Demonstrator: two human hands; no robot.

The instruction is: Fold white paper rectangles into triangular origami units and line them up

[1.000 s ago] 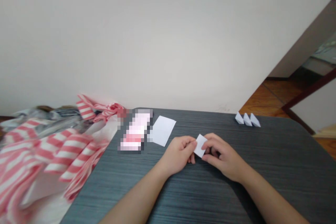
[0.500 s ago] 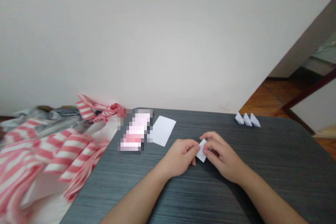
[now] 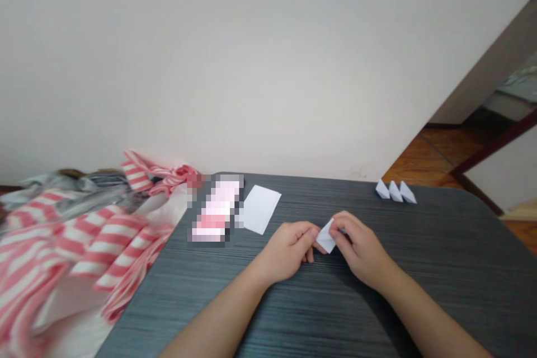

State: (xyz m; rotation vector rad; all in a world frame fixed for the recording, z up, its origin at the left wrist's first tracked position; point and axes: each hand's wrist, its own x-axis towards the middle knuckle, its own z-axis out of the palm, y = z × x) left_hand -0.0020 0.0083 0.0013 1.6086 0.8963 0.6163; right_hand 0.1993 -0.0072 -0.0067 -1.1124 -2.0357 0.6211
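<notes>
The left hand (image 3: 291,251) and right hand (image 3: 363,251) pinched a small folded paper (image 3: 325,239) over the worktop (image 3: 319,319), which extended toward three o'clock. White paper (image 3: 260,210) lay at ten, a pixelated item (image 3: 220,207) beyond; three folded pieces (image 3: 395,192) at two, near the far edge. Wall (image 3: 268,78) blocked twelve.

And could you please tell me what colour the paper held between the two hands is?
The paper is white, best seen in the head view.

From here I see matt white paper in the folded piece (image 3: 325,237), flat sheet (image 3: 260,210) and far-right shapes (image 3: 395,191); streaked, wood-look tabletop (image 3: 302,313); soft cloth (image 3: 111,238) left; smooth matt wall (image 3: 268,67).
</notes>
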